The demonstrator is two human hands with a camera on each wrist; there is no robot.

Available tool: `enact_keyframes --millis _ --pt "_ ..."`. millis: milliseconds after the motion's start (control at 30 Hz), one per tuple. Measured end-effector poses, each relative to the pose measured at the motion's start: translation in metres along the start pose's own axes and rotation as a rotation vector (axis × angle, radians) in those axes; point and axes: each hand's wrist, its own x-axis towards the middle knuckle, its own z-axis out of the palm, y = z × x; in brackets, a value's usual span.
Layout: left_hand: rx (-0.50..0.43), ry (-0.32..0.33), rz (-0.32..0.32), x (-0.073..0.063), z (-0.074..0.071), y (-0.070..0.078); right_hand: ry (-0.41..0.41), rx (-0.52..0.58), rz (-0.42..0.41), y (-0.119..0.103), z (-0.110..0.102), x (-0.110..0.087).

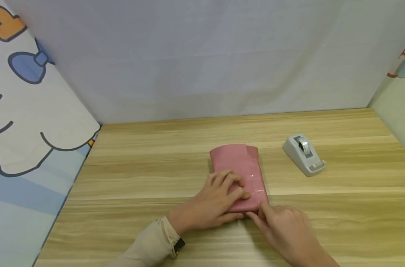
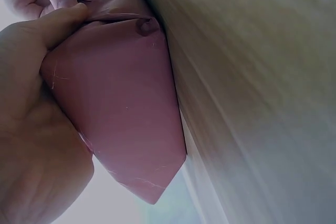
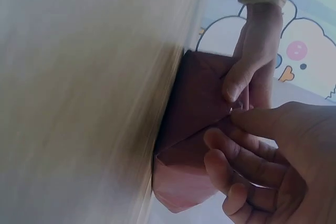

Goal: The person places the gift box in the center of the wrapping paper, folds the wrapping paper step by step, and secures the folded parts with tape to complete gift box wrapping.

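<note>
A pink paper-wrapped package (image 1: pixel 237 159) lies on the table, its far end spread wide and clear tape shining on its top. My left hand (image 1: pixel 212 200) holds its near end, fingers bent on the top and thumb over the near edge. At the near right corner my right hand (image 1: pixel 286 226) pinches the end paper between thumb and index finger. In the right wrist view, the folded end flap (image 3: pixel 194 103) shows slanted creases, with the left thumb pressing on it. The left wrist view shows the package's long side (image 2: pixel 115 87). What is inside is hidden.
A grey tape dispenser (image 1: pixel 302 154) with a roll of clear tape stands to the right of the package. The wood-grain table (image 1: pixel 139 167) meets a pale cloth backdrop (image 1: pixel 205 59) behind. On the left hangs a cartoon-printed cloth (image 1: pixel 32 107).
</note>
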Motion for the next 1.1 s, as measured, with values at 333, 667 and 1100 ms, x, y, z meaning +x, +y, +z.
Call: enact_keyframes --millis 333,667,1100 --pt "-0.038 -0.042 -0.012 -0.002 -0.005 0.000 0.002 -0.026 0.012 0.005 -0.003 0.001" --pt "-0.036 -0.059 -0.012 -0.001 -0.007 0.000 -0.055 0.038 0.029 0.017 -0.009 0.000" --pt "-0.036 0.005 -0.035 0.002 -0.001 0.003 -0.149 0.167 -0.006 0.027 -0.008 0.001"
